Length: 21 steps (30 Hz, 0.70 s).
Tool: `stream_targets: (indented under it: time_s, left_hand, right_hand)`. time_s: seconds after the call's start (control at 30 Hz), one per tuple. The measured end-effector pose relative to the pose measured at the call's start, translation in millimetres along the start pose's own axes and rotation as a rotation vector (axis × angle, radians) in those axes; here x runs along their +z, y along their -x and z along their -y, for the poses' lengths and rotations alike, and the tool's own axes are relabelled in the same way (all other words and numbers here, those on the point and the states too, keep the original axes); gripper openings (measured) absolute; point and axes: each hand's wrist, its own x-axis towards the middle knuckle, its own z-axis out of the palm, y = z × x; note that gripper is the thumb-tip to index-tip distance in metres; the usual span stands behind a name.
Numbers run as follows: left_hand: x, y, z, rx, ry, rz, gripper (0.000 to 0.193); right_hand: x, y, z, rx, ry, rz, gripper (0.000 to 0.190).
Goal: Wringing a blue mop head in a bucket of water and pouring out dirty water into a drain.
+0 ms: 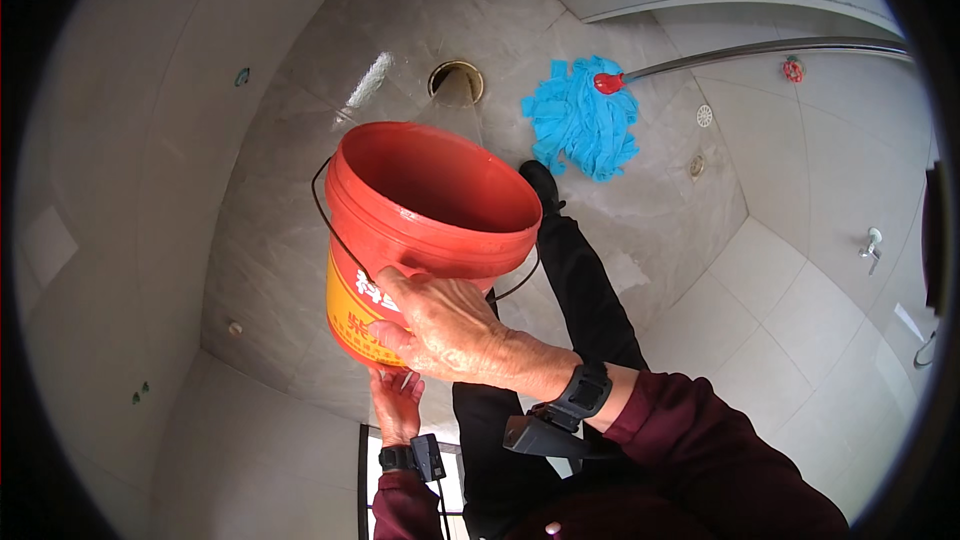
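Note:
A red plastic bucket [442,251] with a yellow printed label is tilted away from me in midair. Murky water [454,109] runs over its far rim toward a round floor drain opening [474,75]. My right hand [442,322] holds the near side of the bucket, its thumb and fingers lying near the wire bail handle [341,236]. Under the bucket's base, my left hand [397,401] supports it with the fingertips partly hidden. How much water is inside cannot be seen.
A blue cloth-strip mop [581,116] lies on the tiled floor [277,240] with its metal pole [750,49] reaching right. Near the right wall are a round drain cover [703,115] and another floor fitting [697,166]. A tap [871,249] juts from that wall. My shoe [541,184] is beside the mop.

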Motion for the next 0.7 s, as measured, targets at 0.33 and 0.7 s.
stream_targets:
  time_s: [0.33,0.7]
  left_hand:
    - [-8.7,8.2,0.4,-0.018,-0.012,-0.003,0.066]
    - [-9.5,24.5,-3.5,0.024,-0.036,-0.07,0.043]
  right_hand:
    - [-8.7,-3.5,2.0,0.018,0.014,0.037,0.034]
    - [-9.5,-3.3,4.0,-0.013,-0.008,0.026,0.033]
